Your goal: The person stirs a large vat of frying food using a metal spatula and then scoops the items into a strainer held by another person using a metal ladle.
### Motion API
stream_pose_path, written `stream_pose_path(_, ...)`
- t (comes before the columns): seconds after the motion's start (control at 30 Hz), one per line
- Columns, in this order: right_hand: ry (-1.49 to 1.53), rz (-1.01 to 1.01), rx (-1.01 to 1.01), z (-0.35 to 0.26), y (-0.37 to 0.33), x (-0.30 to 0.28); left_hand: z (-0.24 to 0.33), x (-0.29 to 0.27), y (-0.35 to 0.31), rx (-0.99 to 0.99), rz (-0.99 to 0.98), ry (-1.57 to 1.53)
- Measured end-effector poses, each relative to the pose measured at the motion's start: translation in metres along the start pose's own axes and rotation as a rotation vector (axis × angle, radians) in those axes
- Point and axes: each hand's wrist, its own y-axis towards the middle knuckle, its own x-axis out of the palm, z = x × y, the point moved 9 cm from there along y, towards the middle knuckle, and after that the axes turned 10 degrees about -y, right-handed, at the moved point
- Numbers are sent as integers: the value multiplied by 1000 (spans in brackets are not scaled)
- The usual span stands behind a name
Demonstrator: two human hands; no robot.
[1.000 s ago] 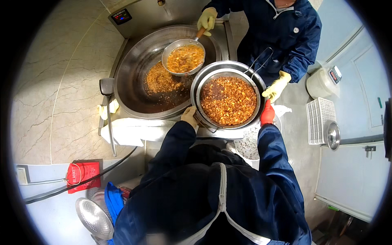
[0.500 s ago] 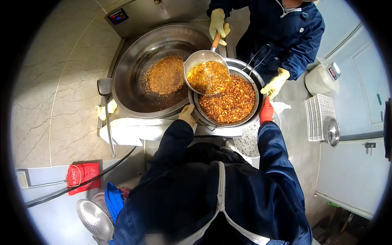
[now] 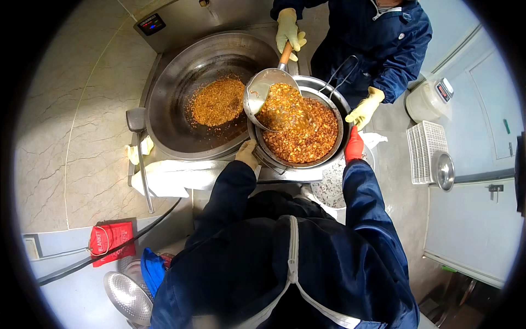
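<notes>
A round metal basin (image 3: 268, 155) full of oily reddish-brown chopped bits (image 3: 307, 141) sits in front of me. It is nested in a larger dark pot (image 3: 346, 107). My left hand (image 3: 247, 153), in a pale glove, closes on the basin's left edge beside a wire handle (image 3: 274, 168). My right hand (image 3: 354, 146), in a red glove, holds the right edge, its fingers partly hidden. Across from me, a co-worker's yellow-gloved hand (image 3: 288, 34) grips the wooden handle of a tilted saucepan (image 3: 257, 90), pouring oily bits into the basin. The co-worker's other hand (image 3: 366, 108) is by the right rim.
A wide wok (image 3: 164, 109) with brown granules stands to the left. A long-handled spatula (image 3: 141, 159) leans on its near left side, near a white cloth (image 3: 170, 178). A speckled round container (image 3: 333, 189) is below right; a white crate (image 3: 424, 153) stands farther right.
The co-worker's saucepan has tipped further, and its oily contents now run out over the bits in the basin. My hands keep their places on the basin.
</notes>
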Motion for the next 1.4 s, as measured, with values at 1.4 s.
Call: stream_pose_path(1.4, -105, -34, 67, -12, -9, -4, 3, 9, -7, 33, -10, -48)
